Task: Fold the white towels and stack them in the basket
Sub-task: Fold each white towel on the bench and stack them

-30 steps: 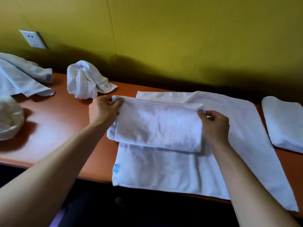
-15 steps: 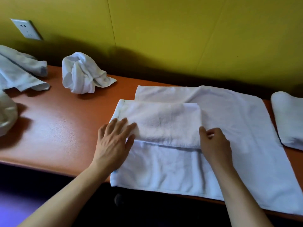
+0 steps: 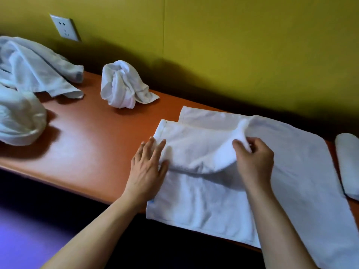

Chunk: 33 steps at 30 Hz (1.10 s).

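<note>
A small folded white towel (image 3: 196,148) lies on top of a larger white towel (image 3: 303,171) that is spread flat on the orange table (image 3: 87,152). My left hand (image 3: 147,167) presses flat on the folded towel's left end with straight fingers. My right hand (image 3: 252,160) pinches the folded towel's right edge and lifts it off the spread towel. No basket is in view.
A crumpled white towel (image 3: 122,84) sits at the back of the table. More loose white towels (image 3: 29,68) and a white bundle (image 3: 17,117) lie at the far left. A folded white towel (image 3: 347,166) lies at the right edge. A wall socket (image 3: 65,28) is on the yellow wall.
My left hand went from holding the folded towel's left corner to lying flat on it. My right hand has raised the towel's right edge. The view has swung to the left.
</note>
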Each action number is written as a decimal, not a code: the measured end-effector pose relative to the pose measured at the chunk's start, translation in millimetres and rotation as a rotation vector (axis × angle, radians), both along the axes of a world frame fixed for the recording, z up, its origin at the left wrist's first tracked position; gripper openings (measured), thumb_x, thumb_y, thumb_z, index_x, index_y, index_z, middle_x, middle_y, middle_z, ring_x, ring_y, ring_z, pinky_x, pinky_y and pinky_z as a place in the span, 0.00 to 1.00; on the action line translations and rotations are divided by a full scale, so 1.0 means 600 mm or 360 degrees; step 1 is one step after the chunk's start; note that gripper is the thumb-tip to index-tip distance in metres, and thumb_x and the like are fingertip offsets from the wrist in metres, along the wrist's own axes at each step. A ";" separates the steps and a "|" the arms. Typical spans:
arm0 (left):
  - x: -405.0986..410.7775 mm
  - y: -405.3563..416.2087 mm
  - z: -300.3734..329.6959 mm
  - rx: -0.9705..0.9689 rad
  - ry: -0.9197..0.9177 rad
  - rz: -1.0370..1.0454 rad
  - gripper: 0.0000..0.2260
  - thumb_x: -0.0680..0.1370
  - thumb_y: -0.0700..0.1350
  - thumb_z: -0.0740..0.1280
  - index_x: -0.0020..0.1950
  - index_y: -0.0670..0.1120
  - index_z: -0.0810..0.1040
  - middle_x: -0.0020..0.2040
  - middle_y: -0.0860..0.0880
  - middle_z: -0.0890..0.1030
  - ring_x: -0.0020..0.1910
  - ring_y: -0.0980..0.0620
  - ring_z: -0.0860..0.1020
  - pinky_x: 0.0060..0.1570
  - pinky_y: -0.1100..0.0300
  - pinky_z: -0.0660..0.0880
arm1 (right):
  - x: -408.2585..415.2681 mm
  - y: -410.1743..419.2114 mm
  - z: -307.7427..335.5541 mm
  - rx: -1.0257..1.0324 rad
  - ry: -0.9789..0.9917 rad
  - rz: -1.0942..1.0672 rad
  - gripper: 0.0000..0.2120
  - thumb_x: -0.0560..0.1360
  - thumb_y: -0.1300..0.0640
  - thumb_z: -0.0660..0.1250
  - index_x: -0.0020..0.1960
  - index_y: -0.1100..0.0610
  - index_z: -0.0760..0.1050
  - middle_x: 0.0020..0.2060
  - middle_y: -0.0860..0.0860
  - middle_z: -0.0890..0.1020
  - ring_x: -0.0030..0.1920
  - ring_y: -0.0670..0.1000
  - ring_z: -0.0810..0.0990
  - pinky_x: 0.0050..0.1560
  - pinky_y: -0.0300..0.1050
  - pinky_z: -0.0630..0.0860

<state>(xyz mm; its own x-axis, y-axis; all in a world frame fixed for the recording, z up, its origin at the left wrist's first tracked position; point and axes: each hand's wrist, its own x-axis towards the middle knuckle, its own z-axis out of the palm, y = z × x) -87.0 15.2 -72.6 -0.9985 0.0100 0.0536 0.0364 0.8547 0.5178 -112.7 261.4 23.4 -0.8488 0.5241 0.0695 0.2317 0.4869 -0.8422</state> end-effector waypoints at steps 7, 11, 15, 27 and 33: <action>0.009 -0.031 0.011 0.0346 0.0115 0.0246 0.17 0.81 0.47 0.65 0.69 0.47 0.70 0.62 0.50 0.79 0.61 0.44 0.70 0.60 0.51 0.67 | -0.036 -0.182 0.004 0.0391 0.0333 0.0514 0.06 0.72 0.54 0.72 0.46 0.54 0.77 0.39 0.52 0.83 0.40 0.55 0.78 0.37 0.43 0.64; 0.010 -0.041 0.012 0.0613 0.0152 0.0308 0.13 0.85 0.40 0.57 0.69 0.44 0.71 0.57 0.56 0.77 0.59 0.49 0.71 0.56 0.60 0.63 | -0.031 -0.244 -0.054 0.0747 -0.0033 0.0980 0.10 0.75 0.50 0.70 0.53 0.54 0.77 0.47 0.54 0.83 0.49 0.57 0.81 0.44 0.45 0.69; 0.006 -0.055 0.017 0.0763 0.0076 0.0472 0.13 0.86 0.45 0.54 0.67 0.46 0.72 0.56 0.48 0.82 0.56 0.43 0.76 0.51 0.57 0.65 | -0.016 -0.248 -0.074 0.0755 -0.0183 0.1181 0.20 0.76 0.39 0.66 0.59 0.52 0.78 0.50 0.53 0.80 0.50 0.57 0.80 0.53 0.49 0.76; -0.066 -0.027 0.074 0.0701 -0.0624 0.0585 0.20 0.67 0.60 0.70 0.50 0.47 0.78 0.47 0.44 0.83 0.44 0.42 0.82 0.48 0.45 0.82 | -0.022 -0.114 -0.083 -0.0027 -0.0523 0.0486 0.19 0.79 0.42 0.65 0.61 0.56 0.72 0.51 0.51 0.81 0.56 0.56 0.79 0.50 0.45 0.71; -0.064 -0.020 0.094 0.1218 -0.0677 0.0828 0.12 0.62 0.48 0.77 0.41 0.45 0.82 0.39 0.44 0.83 0.36 0.46 0.80 0.40 0.53 0.79 | -0.028 -0.121 -0.093 -0.0624 -0.0319 0.0454 0.11 0.76 0.54 0.72 0.57 0.56 0.79 0.48 0.50 0.84 0.50 0.52 0.83 0.46 0.44 0.79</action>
<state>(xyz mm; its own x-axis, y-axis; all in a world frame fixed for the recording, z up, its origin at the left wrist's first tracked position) -125.2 3.2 -16.5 -0.8072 -0.3188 -0.4969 -0.5598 0.1460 0.8157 -129.6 188.9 -32.7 -0.9381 0.2241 -0.2641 0.3113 0.2114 -0.9265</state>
